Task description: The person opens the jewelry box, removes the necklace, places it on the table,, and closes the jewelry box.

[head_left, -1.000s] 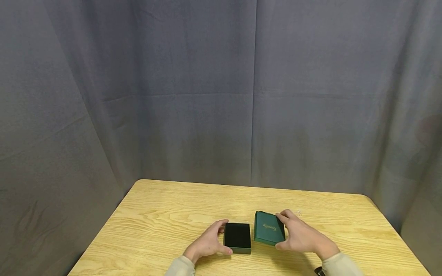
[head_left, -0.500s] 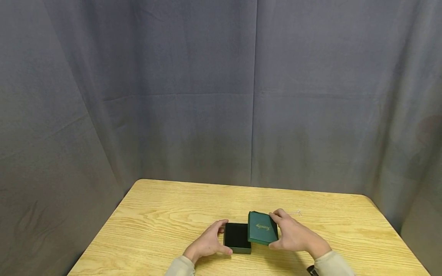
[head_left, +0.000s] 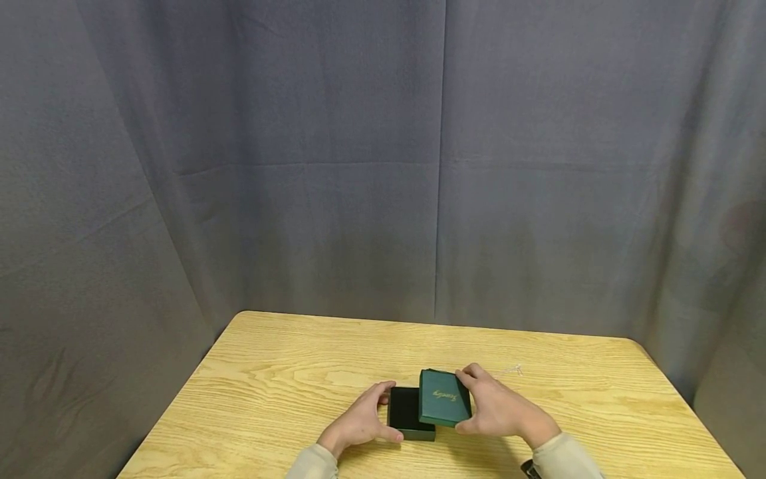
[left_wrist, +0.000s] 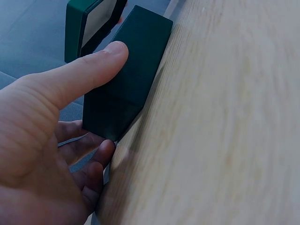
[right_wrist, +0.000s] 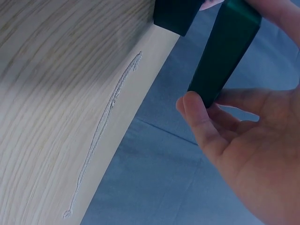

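A dark green box base (head_left: 404,409) with a black inside sits on the wooden table. My left hand (head_left: 362,418) grips its left side, thumb on the near wall (left_wrist: 133,61) and fingers around the far corner. My right hand (head_left: 499,409) holds the matching green lid (head_left: 444,398), which bears gold lettering, by its right side. The lid is raised and overlaps the right part of the base in the head view. In the left wrist view the lid (left_wrist: 96,23) shows its pale underside. A thin silver chain necklace (right_wrist: 105,117) lies on the table, partly hidden behind my right hand in the head view.
The light wooden table (head_left: 287,372) has rounded back corners. Grey curtains (head_left: 335,166) hang behind it and along both sides. A dark band (head_left: 529,469) shows at my right wrist beside the sleeve.
My right hand has moved left with the lid, from beside the base to over its right part. More of the necklace shows behind it. My left hand and the base have stayed put.
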A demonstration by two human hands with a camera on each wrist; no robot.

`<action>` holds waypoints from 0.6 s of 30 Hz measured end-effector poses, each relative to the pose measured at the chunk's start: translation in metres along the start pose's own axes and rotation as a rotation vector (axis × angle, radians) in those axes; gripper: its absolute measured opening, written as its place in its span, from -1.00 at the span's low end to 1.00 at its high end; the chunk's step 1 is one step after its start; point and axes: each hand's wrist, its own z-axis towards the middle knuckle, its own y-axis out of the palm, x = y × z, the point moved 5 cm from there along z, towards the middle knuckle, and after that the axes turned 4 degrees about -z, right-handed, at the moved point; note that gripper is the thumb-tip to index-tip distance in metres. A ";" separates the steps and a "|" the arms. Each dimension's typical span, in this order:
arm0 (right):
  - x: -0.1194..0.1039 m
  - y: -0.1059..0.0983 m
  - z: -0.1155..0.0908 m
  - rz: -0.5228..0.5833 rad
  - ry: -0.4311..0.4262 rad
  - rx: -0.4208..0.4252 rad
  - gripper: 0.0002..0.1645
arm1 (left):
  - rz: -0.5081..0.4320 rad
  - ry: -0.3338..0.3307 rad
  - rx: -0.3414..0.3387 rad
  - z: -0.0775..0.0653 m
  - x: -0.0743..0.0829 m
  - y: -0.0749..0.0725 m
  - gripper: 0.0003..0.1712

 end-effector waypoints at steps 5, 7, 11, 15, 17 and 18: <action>-0.003 0.004 0.003 0.002 -0.002 -0.013 0.09 | -0.003 0.000 -0.003 0.001 -0.001 0.000 0.07; -0.004 0.005 0.004 -0.001 -0.005 -0.018 0.09 | -0.001 -0.001 -0.003 0.001 -0.002 0.000 0.07; -0.007 0.007 0.006 0.004 -0.010 -0.021 0.09 | -0.001 -0.007 -0.003 0.002 -0.002 -0.001 0.07; -0.010 0.008 0.007 0.011 -0.020 -0.026 0.09 | 0.000 -0.007 -0.002 0.002 -0.002 -0.001 0.07; -0.012 0.009 0.008 0.012 -0.025 -0.032 0.09 | -0.001 -0.005 -0.001 0.003 -0.003 -0.001 0.07; -0.012 0.009 0.009 0.014 -0.024 -0.036 0.10 | -0.002 -0.006 0.000 0.003 -0.003 0.000 0.08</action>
